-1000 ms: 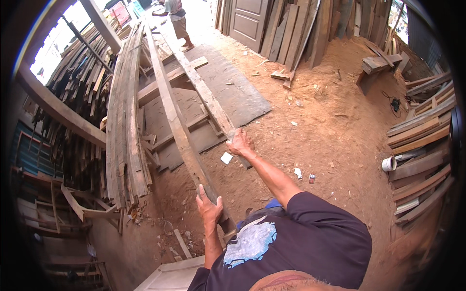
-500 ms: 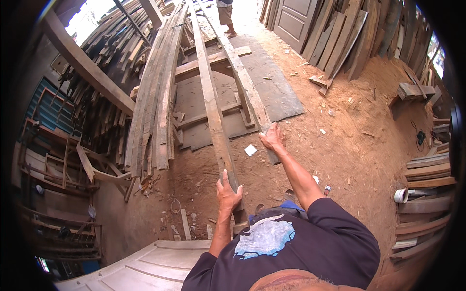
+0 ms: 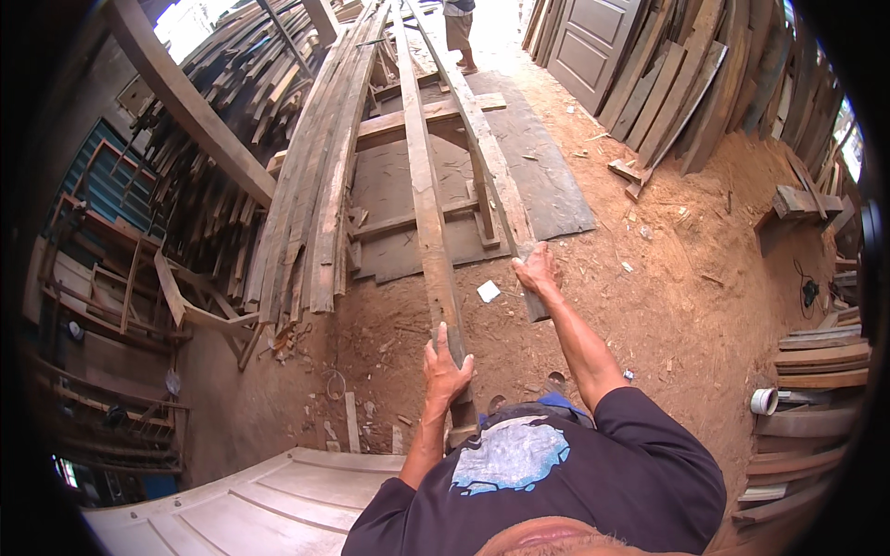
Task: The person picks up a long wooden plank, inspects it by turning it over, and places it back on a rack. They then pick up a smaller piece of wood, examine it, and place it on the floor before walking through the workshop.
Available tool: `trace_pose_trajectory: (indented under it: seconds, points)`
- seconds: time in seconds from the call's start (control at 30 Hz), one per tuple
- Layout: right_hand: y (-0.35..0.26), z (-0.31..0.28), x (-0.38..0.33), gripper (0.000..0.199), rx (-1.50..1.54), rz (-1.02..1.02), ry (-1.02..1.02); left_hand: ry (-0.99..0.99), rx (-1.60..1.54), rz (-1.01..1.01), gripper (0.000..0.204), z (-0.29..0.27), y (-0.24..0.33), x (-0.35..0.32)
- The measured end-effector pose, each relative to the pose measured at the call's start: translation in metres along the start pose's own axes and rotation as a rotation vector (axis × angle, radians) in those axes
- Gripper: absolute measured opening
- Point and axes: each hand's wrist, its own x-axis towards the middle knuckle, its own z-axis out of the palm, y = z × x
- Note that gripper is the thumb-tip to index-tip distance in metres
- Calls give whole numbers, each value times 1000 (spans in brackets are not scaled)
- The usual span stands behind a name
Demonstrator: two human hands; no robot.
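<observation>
Two long, weathered wooden planks run away from me. My left hand [image 3: 448,371] is closed on the near part of the left plank [image 3: 428,218], thumb to the right; the fingers underneath are hidden. Farther forward, my right hand [image 3: 536,268] grips the right plank [image 3: 496,176] close to its near end, which sticks out slightly past the hand. Both planks pass over a wooden crossbeam [image 3: 389,127] of a low support frame. Between the hands, a small white square scrap [image 3: 489,292] lies on the dirt floor.
Several long boards [image 3: 320,185] lie side by side to the left. A pale panelled door [image 3: 278,496] is at lower left, and a brown door [image 3: 593,51] leans among upright boards. Someone stands far off [image 3: 460,32]. Stacked timber [image 3: 807,422] lines the right.
The view has swung slightly, so the surroundings sit a little farther right. Both hands keep their hold on the planks, with little visible movement along them.
</observation>
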Motion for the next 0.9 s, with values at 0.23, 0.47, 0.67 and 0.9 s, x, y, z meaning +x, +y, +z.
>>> trace_pose_trajectory:
  seconds: [0.23,0.47,0.67,0.9]
  points:
    - [0,1,-1,72,6,-3,11,7,1,22,97,1,-3,0]
    - [0,1,0,71,-4,-3,4,20,0,28,96,0,-2,-1]
    - [2,3,3,71,-4,-8,21,26,-16,49,96,1,-4,-1]
    - [5,6,4,72,-3,-44,59,44,-19,76,96,3,-6,0]
